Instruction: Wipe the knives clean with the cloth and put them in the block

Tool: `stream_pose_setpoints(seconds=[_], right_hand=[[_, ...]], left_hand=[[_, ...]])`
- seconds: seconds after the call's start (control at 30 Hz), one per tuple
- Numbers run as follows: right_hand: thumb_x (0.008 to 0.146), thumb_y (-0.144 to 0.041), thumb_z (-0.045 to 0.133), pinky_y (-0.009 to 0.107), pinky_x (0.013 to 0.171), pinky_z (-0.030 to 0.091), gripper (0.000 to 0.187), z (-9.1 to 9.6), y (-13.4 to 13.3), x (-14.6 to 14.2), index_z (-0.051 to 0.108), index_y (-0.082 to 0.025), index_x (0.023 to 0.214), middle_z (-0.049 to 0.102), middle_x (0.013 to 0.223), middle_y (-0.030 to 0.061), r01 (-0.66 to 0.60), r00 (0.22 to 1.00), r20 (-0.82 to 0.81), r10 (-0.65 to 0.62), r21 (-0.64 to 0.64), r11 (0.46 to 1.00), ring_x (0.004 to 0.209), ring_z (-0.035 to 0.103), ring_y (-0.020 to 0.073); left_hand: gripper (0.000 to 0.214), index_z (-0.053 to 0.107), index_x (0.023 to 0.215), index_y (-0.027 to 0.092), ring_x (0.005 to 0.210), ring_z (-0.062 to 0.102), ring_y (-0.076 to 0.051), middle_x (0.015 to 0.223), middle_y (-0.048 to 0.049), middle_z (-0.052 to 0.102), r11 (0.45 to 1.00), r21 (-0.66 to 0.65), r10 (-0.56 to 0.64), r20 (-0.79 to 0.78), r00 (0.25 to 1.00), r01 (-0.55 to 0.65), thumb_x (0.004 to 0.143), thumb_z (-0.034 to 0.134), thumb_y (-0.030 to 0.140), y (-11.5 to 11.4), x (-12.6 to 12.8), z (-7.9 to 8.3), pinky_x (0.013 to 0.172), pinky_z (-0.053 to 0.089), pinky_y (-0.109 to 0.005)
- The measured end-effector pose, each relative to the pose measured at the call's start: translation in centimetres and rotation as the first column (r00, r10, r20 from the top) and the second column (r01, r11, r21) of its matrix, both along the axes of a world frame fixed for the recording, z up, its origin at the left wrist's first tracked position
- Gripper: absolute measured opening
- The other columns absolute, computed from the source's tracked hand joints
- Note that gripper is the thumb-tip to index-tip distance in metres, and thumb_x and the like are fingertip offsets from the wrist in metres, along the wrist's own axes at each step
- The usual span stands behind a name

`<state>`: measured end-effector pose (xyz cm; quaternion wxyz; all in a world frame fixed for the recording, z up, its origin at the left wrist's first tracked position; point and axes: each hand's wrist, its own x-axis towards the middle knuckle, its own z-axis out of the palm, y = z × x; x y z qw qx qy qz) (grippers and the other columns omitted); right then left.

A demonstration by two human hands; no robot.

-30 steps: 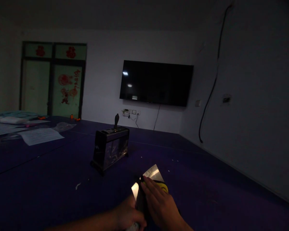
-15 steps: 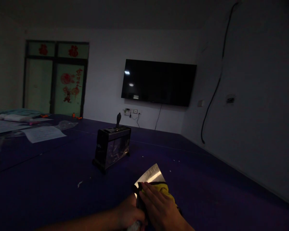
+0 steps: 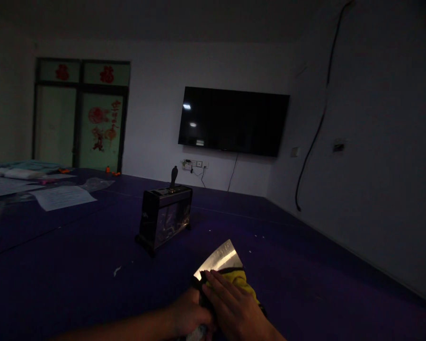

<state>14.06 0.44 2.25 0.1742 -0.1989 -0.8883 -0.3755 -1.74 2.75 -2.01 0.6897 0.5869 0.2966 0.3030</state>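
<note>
A cleaver (image 3: 220, 258) with a broad shiny blade points away from me, low in the head view. My left hand (image 3: 190, 313) is closed at its handle end, and the handle is mostly hidden by my fingers. Over the lower blade lies a yellow cloth with dark edging (image 3: 240, 280). My right hand (image 3: 236, 310) presses that cloth against the blade, its fingers together and stretched across it. Beyond the hands stands a dark knife block (image 3: 173, 215) with one black handle (image 3: 173, 177) rising from its top.
Papers (image 3: 64, 198), clear plastic (image 3: 97, 184) and folded cloths (image 3: 19, 173) lie on the purple tabletop (image 3: 74, 293) at left. White scraps (image 3: 117, 271) dot it. A television (image 3: 234, 121) hangs on the far wall; a black cable (image 3: 315, 135) hangs down the right wall.
Both hands stay on the cleaver and cloth, shifted only very slightly to the left. The knife block stands where it was.
</note>
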Motion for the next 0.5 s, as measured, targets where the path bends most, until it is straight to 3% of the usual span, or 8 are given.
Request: stream_pose_setpoints(seconds=[0.1,0.23,0.5], right_hand=[[0.079,-0.008,0.034,0.034,0.084,0.047,0.047,-0.23,0.20,0.05,0.040,-0.008,0.126,0.037,0.132,0.0123,0.050,0.998,-0.042,-0.050,0.005,0.999,0.120,0.035,0.0252],[0.077,-0.005,0.032,0.032,0.081,0.049,0.051,-0.59,0.50,-0.01,0.039,-0.009,0.127,0.035,0.133,0.0118,0.108,0.989,-0.099,-0.107,0.012,0.994,0.121,0.034,0.0243],[0.076,-0.006,0.035,0.032,0.082,0.048,0.051,-0.39,0.33,-0.16,0.039,-0.010,0.127,0.035,0.134,0.0120,0.104,0.989,-0.106,-0.103,0.003,0.995,0.122,0.032,0.0244]], left_hand=[[0.022,0.055,0.068,0.012,0.042,0.048,-0.011,0.048,0.0028,0.052,0.999,0.029,0.033,-0.037,0.999,-0.032,0.046,0.057,0.010,-0.36,0.14,0.58,0.043,0.037,-0.022],[0.016,0.054,0.061,0.011,0.041,0.047,-0.010,0.049,0.0011,0.053,0.999,0.054,0.006,-0.058,0.998,-0.003,0.045,0.058,0.009,-0.90,-0.19,1.09,0.042,0.036,-0.021],[0.024,0.055,0.068,0.011,0.037,0.046,-0.010,0.045,0.0011,0.054,0.999,-0.004,0.048,-0.018,0.999,-0.048,0.044,0.056,0.012,-1.02,-0.07,0.91,0.039,0.036,-0.021]])
